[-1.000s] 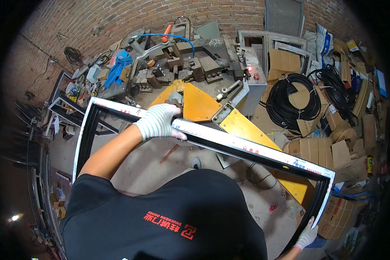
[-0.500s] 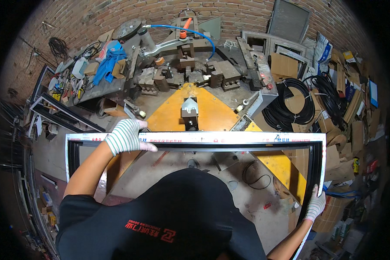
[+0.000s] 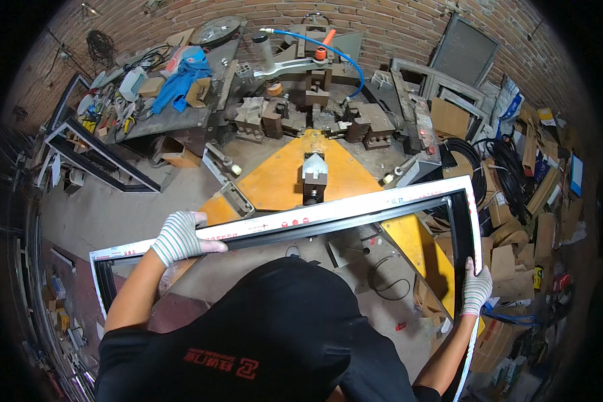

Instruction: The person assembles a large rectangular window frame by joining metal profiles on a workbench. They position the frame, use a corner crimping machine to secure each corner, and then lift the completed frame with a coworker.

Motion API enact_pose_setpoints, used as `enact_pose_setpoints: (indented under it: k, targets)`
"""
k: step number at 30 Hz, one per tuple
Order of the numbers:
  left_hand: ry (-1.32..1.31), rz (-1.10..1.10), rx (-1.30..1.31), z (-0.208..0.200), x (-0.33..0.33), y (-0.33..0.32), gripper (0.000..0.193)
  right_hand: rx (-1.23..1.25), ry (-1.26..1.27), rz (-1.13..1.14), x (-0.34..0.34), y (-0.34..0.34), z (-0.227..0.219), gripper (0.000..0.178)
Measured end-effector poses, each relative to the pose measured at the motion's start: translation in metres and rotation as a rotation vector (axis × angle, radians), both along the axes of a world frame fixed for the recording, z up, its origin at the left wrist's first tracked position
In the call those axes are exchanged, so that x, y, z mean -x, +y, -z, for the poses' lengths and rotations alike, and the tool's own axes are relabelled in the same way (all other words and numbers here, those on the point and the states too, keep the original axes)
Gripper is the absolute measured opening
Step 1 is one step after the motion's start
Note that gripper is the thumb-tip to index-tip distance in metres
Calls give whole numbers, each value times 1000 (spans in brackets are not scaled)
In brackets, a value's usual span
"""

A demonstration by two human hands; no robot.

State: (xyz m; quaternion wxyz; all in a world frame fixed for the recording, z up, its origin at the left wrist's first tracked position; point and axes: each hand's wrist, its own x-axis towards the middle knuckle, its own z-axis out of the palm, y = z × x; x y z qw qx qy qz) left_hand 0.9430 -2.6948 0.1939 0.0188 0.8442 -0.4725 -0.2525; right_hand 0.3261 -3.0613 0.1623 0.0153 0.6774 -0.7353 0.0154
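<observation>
Both hands wear striped white gloves and hold one large rectangular window frame, black inside with white printed film on its outer faces. My left hand is closed over the far rail, left of its middle, thumb and fingers wrapped round it. At the right side rail, my right hand grips with its fingers up along the profile. The frame tilts, its right corner farther from me than its left. Beyond the rail stands a corner-joining machine with a yellow plate and a grey-tipped block. My body hides the frame's near part.
A cluttered bench with a blue cloth stands far left. Another black frame leans below it. Coiled black hose and cardboard crowd the right. A yellow support beam runs under the held frame.
The held frame has turned from level to tilted, its right end swinging away from me and its left end coming nearer. My right hand moved farther out with it; both hands keep their grip.
</observation>
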Motion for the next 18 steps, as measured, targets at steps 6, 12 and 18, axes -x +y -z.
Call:
enact_pose_setpoints:
  k: [6, 12, 18]
  targets:
    - [7, -161, 114, -1, 0, 28, 77, 13, 22, -95, -68, -6, -7, 67]
    - [-82, -287, 166, 2, -23, 58, 79, 43, -1, -185, -136, -19, -17, 70]
    - [-10, -449, 216, 20, -49, 86, 74, 41, -53, -295, -201, -30, -20, 68]
